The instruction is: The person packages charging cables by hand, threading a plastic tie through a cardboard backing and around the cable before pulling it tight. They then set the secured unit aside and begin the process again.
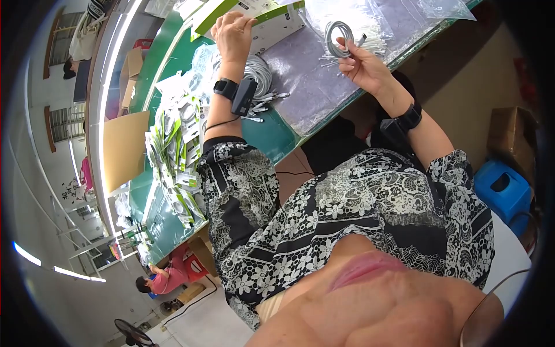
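A coiled grey cable [337, 39] with a dark-tipped connector is pinched in the fingers of my right hand [365, 65], above the table. On the far left, my left hand [234, 34] is at a green and white cardboard box [280, 29]. Its fingers are curled together and the thumb points out to the side. What those fingers hold, if anything, is hidden. Beside my left forearm lies a bundle of grey cables [259, 75] with loose white connectors. Many white cable ends [370, 37] lie on the plastic sheet behind my right hand.
A long heap of green and white cable packages [179, 150] covers the left of the green table [272, 136]. A tan cardboard sheet [124, 150] stands behind it. A blue stool [503, 191] and a cardboard box [511, 136] are at right. Another person [167, 280] sits farther off.
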Action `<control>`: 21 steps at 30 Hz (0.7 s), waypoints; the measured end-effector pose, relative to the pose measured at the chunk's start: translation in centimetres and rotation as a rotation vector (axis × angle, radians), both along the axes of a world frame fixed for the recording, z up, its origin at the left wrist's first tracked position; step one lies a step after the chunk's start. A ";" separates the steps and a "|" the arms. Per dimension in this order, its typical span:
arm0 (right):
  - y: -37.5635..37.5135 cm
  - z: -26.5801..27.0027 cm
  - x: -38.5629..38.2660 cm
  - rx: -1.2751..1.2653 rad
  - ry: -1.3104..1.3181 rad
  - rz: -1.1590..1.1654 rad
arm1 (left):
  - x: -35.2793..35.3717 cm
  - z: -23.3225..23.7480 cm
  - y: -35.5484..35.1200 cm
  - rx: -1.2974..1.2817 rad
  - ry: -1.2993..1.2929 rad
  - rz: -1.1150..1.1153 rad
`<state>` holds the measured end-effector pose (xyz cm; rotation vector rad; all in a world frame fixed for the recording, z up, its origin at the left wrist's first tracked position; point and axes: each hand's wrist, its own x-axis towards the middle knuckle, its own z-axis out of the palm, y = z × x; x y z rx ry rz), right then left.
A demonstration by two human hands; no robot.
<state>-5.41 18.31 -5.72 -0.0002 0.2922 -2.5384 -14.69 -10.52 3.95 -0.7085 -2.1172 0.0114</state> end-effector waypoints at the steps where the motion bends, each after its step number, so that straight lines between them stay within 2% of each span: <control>1: -0.1 0.1 0.1 0.022 -0.013 -0.031 | 0.3 -0.1 0.0 0.145 -0.138 0.009; 3: -0.4 0.4 0.1 0.064 -0.036 -0.093 | 0.8 -0.2 0.2 0.436 -0.410 0.025; 4: -0.8 0.9 0.2 0.065 -0.032 -0.090 | 1.3 -0.2 0.5 0.438 -0.406 0.028; 7: -2.1 2.3 0.1 0.104 -0.072 -0.181 | 2.8 -0.6 2.4 0.842 -0.646 -0.062; 11: -4.7 1.6 -1.3 0.083 0.009 -0.175 | 5.5 -1.3 5.7 0.963 -0.738 -0.159; 13: -5.3 0.3 -2.2 0.089 -0.090 -0.148 | 6.7 -1.0 5.9 0.955 -0.688 -0.102; 14: -5.5 0.8 -2.3 0.048 -0.077 -0.157 | 6.8 -0.9 6.3 1.176 -0.704 -0.259; 15: -5.6 0.9 -2.2 0.006 -0.074 -0.163 | 8.0 -1.5 6.3 1.379 -0.868 -0.414; 16: -5.4 0.8 -2.2 -0.007 -0.097 -0.144 | 8.4 -1.9 5.8 1.357 -1.000 -0.399; 18: -5.7 1.9 -1.6 -0.013 -0.093 -0.104 | 10.3 -2.8 7.2 1.572 -1.103 -0.796; 21: -5.2 4.4 -0.3 -0.023 -0.113 -0.119 | 14.1 -2.9 10.3 1.509 -0.905 -0.853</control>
